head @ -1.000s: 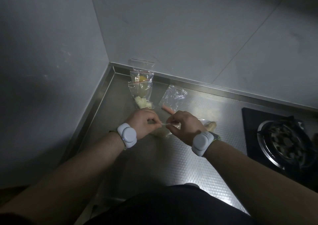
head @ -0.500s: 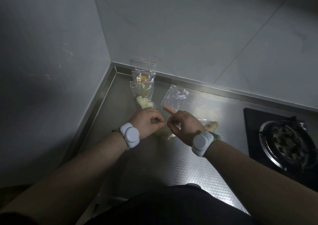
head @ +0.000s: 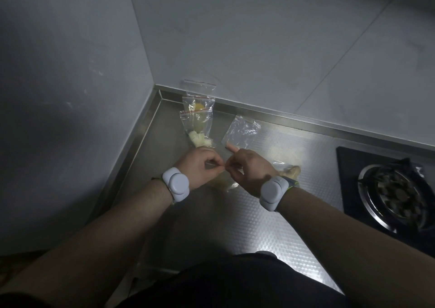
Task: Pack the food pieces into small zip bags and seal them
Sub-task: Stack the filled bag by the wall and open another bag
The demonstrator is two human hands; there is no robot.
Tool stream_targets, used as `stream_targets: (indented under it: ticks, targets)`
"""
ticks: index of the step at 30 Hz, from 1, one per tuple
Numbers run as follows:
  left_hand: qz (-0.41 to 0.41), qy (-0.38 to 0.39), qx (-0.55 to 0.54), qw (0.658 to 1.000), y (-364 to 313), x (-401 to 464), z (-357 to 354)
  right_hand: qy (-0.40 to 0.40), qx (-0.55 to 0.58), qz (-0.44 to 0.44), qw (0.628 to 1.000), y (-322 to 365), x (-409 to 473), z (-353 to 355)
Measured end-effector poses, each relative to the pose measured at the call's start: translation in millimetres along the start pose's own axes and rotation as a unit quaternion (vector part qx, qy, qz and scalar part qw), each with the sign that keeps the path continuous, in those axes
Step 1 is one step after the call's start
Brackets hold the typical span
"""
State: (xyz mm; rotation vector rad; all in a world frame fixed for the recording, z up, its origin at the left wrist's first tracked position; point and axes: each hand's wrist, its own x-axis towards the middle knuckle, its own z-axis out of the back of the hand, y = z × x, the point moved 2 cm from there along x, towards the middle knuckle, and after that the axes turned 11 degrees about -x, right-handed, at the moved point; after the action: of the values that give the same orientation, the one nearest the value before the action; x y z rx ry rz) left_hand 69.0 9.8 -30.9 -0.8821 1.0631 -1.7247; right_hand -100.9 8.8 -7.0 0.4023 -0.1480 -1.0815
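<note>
Centre frame: my left hand (head: 200, 166) & right hand (head: 249, 168) both pinch the top edge of a zip bag (head: 223, 181), fingertips nearly touching, prob. to press the seal. Bag w/ pale food sits on the desk (head: 259, 225) under my grip. Filled bags (head: 197, 119) lean upper centre, out of the way.

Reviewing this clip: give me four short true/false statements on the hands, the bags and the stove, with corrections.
1. Both hands pinch the top edge of a zip bag. True.
2. The left hand lies flat and empty on the counter. False: it pinches the bag, as the right hand does.
3. A gas burner sits at the right. True.
4. The clear bag near the wall is full of yellow food. False: it looks empty.
</note>
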Motion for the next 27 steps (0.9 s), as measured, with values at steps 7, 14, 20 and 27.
stream_targets:
  ticks: [7,14,20,27]
  targets:
    - [0.017,0.007,0.023,1.000,2,-1,4,0.007,-0.015,-0.004,1.000,-2,4,-6]
    - [0.070,-0.025,0.041,0.996,12,2,11,0.013,-0.026,-0.031,0.999,-3,12,-8]
    - [0.131,-0.078,0.051,0.987,31,2,21,0.026,-0.034,-0.037,0.998,-9,18,-2]
    - [0.150,-0.094,0.023,0.984,47,3,29,0.042,-0.036,-0.028,0.998,-22,31,-2]
